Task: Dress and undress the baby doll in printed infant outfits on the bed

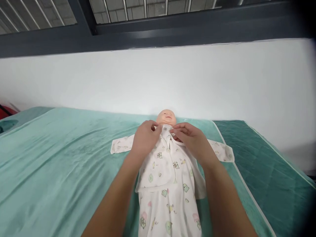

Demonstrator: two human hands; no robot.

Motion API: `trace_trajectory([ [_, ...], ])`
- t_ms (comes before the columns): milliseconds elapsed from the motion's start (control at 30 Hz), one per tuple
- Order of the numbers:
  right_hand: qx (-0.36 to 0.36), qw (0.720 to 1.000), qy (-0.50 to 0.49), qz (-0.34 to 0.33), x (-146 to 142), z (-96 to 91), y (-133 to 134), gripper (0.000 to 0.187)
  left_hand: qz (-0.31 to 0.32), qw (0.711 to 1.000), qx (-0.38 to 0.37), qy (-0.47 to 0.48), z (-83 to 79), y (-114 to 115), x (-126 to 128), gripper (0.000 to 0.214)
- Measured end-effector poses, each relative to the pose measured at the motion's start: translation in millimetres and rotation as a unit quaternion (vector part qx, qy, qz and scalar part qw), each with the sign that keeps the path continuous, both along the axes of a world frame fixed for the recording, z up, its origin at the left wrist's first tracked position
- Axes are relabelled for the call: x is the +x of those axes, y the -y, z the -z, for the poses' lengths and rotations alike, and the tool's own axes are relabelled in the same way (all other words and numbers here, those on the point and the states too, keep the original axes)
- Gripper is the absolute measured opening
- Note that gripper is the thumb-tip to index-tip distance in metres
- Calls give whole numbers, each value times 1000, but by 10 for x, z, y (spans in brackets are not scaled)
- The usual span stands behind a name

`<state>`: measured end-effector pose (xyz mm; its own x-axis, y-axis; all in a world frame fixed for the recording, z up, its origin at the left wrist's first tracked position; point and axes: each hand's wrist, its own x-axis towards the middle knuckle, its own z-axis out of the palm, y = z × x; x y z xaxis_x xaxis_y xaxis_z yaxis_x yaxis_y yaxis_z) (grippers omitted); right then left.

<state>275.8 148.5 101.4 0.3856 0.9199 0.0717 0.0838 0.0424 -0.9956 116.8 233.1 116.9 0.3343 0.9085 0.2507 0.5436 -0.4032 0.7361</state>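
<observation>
A baby doll (167, 116) lies on its back, its head toward the wall. It has on a white baby shirt (160, 168) printed with small green and yellow figures, and matching trousers (170, 214). Both sleeves stretch out sideways. My left hand (146, 136) is curled at the collar on the left of the neck, thumb and fingers closed on the shirt's edge. On the other side of the neckline, my right hand (191, 138) pinches the shirt's front edge between thumb and fingertips. The cloth inside both grips is partly hidden by the fingers.
A light green sheet (74, 158) with wrinkles covers the bed under the doll. Darker green quilted bedding (266, 164) shows at the right. Behind stands a white wall (158, 79) below a dark window frame (172, 33) with metal bars outside. Something red (6, 112) is at the far left.
</observation>
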Motion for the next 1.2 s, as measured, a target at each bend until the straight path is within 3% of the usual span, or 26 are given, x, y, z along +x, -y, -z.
trace_trajectory([
  [67,-9,999,43,3,4,-12,21,24,4,999,22,-34,101,-77,75,24],
  [167,-36,991,132,-4,-15,-21,35,23,17,998,53,11,240,-83,83,23],
  [333,-68,957,279,-27,-66,-63,110,27,55,990,-77,106,342,-148,-60,26],
  [467,-133,913,383,-45,42,-136,325,42,56,987,-104,109,357,-227,-122,28],
  [600,-251,869,410,-114,211,-166,478,45,50,988,-98,109,367,-246,-130,31],
  [700,-289,851,410,-155,257,-170,490,54,64,986,-113,107,373,-254,-138,31],
  [933,-233,880,366,-193,201,-294,553,42,102,974,-152,132,376,-318,-202,26],
  [1100,-136,908,206,-340,94,-456,610,21,86,982,-124,110,316,-304,-227,24],
  [1167,-99,923,166,-332,68,-431,551,21,69,989,-93,95,293,-294,-226,22],
  [1200,-78,941,154,-292,55,-390,497,21,63,992,-70,83,283,-290,-227,20],
])
